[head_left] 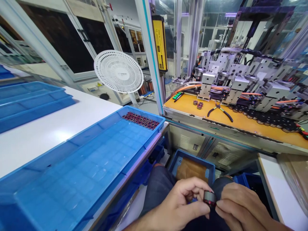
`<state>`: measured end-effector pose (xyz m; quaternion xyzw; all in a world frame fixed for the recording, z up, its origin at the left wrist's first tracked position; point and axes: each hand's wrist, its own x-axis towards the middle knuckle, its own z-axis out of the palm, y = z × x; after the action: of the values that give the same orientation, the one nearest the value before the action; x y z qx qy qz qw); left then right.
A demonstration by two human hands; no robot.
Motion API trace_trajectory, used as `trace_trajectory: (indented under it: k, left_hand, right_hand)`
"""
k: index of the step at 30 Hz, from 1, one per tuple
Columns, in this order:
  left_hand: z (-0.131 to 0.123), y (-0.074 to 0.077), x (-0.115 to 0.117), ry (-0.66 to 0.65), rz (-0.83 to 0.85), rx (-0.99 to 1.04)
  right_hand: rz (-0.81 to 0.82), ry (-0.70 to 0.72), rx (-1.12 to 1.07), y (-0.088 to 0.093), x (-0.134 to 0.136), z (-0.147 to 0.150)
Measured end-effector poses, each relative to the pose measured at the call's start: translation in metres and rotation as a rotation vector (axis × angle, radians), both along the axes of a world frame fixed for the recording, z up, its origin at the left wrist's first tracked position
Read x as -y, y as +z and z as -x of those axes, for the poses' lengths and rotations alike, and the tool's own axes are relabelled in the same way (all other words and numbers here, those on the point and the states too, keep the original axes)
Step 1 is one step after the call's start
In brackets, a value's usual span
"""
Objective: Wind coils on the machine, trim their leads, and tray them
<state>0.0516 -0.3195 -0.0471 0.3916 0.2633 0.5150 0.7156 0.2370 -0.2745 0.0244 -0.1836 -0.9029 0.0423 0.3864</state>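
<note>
Over my lap, my left hand [184, 203] grips a small motor stator [209, 197] between thumb and fingers. It is a short grey cylinder with dark red and black showing at its lower end. My right hand [243, 205] is closed, its fingertips pressed together against the stator's right side. Whatever those fingertips pinch, if anything, is hidden. To the left, a long blue tray [79, 166] lies on the white table, with a block of many similar stators [141, 120] packed at its far end.
Ahead right, a machine [238, 80] stands on an orange bench top [187, 104] with cutting pliers [220, 112], loose stators [200, 105] and a row of dark parts [267, 118]. A blue bin [211, 165] sits below. Stacked blue trays [36, 99] and a white fan [119, 71] are left.
</note>
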Motion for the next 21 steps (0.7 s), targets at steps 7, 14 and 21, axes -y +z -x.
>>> trace_trajectory:
  k: [7, 14, 21]
  left_hand:
    - [-0.006, 0.004, -0.004, 0.149, -0.194, 0.246]
    - [-0.003, 0.005, -0.003, 0.100, -0.082, 0.443]
    - [-0.002, -0.001, -0.003, -0.183, 0.082, 0.096]
  right_hand:
    - [0.036, -0.071, -0.005, -0.018, -0.006, -0.005]
    - [0.046, 0.049, 0.036, -0.006, -0.004, -0.007]
    - [0.038, 0.054, -0.004, 0.003, -0.004, 0.001]
